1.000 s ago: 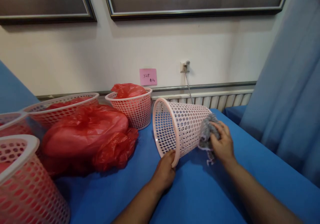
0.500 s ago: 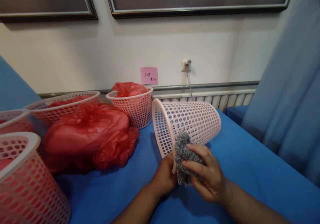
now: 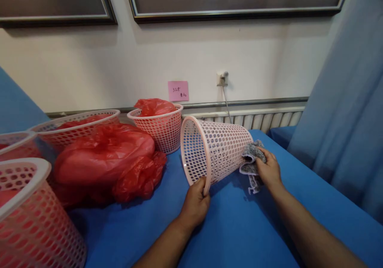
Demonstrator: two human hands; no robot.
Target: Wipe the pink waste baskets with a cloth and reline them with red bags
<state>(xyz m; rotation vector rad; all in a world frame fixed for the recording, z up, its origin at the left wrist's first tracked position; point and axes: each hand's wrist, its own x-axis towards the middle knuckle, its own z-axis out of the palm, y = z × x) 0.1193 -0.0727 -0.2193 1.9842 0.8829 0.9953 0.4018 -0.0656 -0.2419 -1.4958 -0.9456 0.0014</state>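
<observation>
Pink baskets [image 3: 226, 148] number five, one tipped beside one cloth [image 3: 253, 153].

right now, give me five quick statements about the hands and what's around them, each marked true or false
1. The left hand grips the tipped basket at its open end. True.
2. The right hand holds a gray cloth. True.
3. The cloth is at the basket's open end. False: it is by the narrower, far end.
4. A pink note is on the wall. True.
5. The plastic bag beside the baskets on the left is green. False: the plastic bag is red.
</observation>
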